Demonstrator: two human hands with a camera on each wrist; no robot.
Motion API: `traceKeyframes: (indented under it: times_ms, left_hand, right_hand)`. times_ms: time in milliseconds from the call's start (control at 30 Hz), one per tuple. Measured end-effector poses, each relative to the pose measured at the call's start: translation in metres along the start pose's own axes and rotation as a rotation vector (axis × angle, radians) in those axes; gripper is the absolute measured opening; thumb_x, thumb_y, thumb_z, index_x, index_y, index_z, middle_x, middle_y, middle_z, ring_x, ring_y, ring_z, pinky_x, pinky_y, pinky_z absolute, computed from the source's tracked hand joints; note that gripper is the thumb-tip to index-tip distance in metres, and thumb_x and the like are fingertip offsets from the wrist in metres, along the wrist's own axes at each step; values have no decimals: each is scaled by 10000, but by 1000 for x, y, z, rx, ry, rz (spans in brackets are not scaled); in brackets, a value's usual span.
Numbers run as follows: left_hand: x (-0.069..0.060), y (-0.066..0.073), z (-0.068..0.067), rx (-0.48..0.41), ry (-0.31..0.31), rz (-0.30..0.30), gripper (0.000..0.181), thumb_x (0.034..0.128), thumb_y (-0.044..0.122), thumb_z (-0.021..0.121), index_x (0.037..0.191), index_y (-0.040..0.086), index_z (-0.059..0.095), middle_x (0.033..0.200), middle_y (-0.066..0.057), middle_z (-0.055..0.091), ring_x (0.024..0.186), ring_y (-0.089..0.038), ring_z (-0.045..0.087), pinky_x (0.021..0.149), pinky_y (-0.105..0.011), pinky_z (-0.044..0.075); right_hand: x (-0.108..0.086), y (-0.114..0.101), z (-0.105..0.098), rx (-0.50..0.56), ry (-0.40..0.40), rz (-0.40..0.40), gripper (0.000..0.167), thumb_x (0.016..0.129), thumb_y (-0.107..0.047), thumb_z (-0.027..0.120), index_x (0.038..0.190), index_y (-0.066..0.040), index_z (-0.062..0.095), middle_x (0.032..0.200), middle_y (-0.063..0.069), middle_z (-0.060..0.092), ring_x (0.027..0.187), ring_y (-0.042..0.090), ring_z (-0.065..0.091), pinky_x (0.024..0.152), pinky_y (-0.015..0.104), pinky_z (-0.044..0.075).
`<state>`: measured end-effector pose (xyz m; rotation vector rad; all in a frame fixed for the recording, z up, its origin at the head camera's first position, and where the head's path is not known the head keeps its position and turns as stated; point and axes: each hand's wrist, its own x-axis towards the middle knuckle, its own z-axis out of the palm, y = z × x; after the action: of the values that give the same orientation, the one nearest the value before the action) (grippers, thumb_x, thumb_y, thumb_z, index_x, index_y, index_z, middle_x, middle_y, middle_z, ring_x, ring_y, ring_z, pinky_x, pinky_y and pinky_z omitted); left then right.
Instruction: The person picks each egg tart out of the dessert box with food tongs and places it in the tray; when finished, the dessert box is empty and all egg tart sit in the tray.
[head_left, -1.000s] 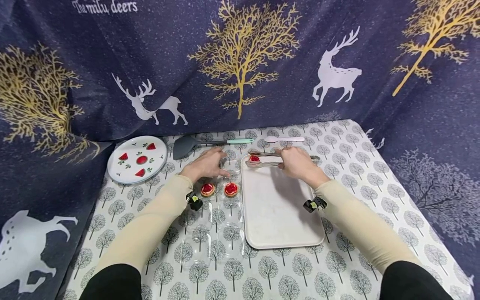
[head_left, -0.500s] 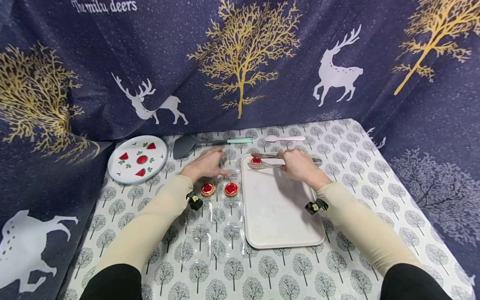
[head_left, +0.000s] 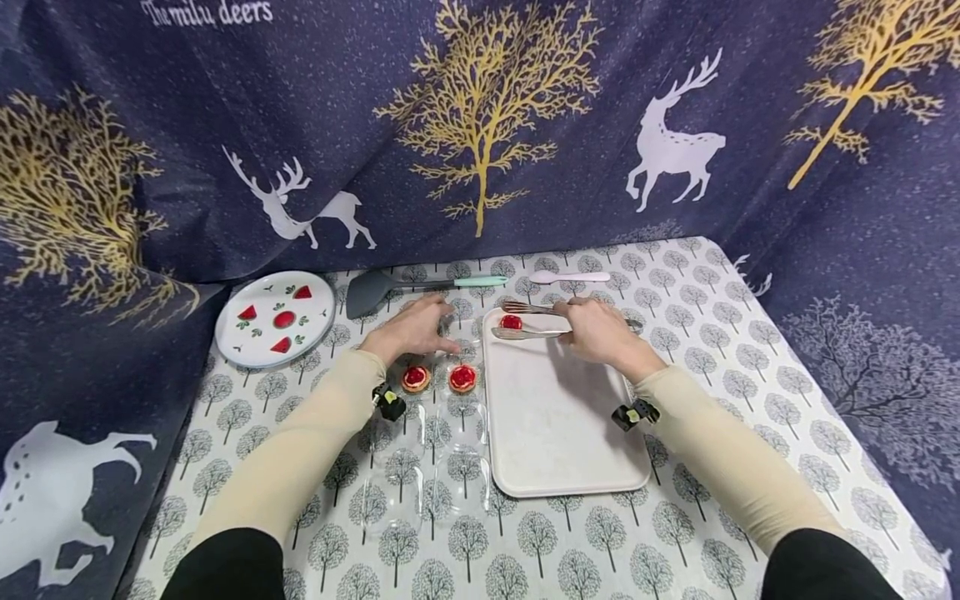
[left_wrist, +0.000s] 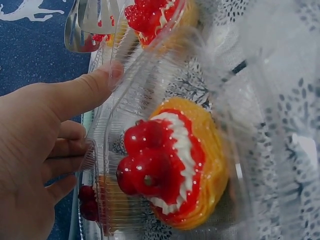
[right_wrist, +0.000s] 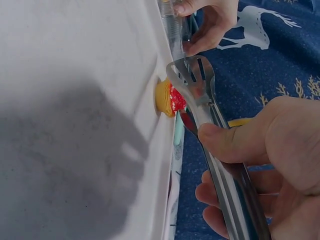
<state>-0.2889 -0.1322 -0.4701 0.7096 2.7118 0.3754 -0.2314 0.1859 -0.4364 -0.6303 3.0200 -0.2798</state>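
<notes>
My right hand (head_left: 596, 329) grips metal tongs (right_wrist: 220, 155) between thumb and fingers. Their slotted ends stand apart on either side of a red-topped tart (head_left: 512, 322), which sits at the far left corner of the white tray (head_left: 562, 417). A gap shows between the tart and the tong ends in the head view. At the far end of the clear plastic container (head_left: 427, 500), my left hand (head_left: 416, 329) holds the rim, thumb over the edge and fingers outside it. In the container lie a cherry-topped tart (left_wrist: 195, 155) and another tart (head_left: 462, 379); my left hand partly hides further ones.
A plate with watermelon pictures (head_left: 247, 342) lies at the far left. Behind the hands are a grey spatula (head_left: 367, 293) with a mint handle and a pink spoon-like utensil (head_left: 570, 277). A dark deer-patterned cloth (head_left: 562, 192) hangs behind the table.
The tongs have spread wider around the tart, and the right hand has shifted slightly right. On the tray, the tart moved slightly toward me. The left hand stays in place.
</notes>
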Motion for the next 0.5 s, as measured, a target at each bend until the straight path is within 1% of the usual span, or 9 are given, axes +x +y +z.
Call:
traceKeyframes:
  times_ms: [167, 300, 400, 500]
  left_hand:
    - [-1, 2, -2, 15, -6, 4, 875, 770, 524, 766, 1456, 93, 437, 1579, -189, 261, 1468, -370, 216, 1198, -561, 190]
    - [-2, 5, -2, 28, -16, 3, 904, 783, 526, 752, 1486, 91, 387, 1591, -197, 226, 1477, -374, 186, 1205, -568, 156]
    - [-2, 7, -3, 39, -26, 2, 921, 798, 522, 740, 1505, 84, 346, 1599, -204, 195, 1483, -375, 165, 1208, -574, 135]
    - [-3, 9, -5, 49, -24, 8, 919, 802, 521, 738, 1503, 74, 346, 1596, -209, 203, 1480, -379, 175, 1209, -572, 141]
  right_hand:
    - [-2, 0, -3, 33, -14, 7, 547, 795, -164, 786, 1301, -106, 585, 1073, 160, 673, 803, 307, 658, 699, 497, 593]
    - [-5, 0, -4, 52, -14, 5, 558, 802, -167, 782, 1318, -103, 578, 1091, 167, 665, 806, 306, 655, 685, 488, 596]
    - [-7, -1, -5, 51, -7, 7, 560, 804, -177, 781, 1322, -105, 578, 1104, 162, 658, 860, 327, 653, 705, 505, 594]
    - [-10, -2, -6, 54, 4, -3, 570, 802, -170, 781, 1326, -85, 574, 1119, 168, 656, 896, 343, 651, 744, 525, 587]
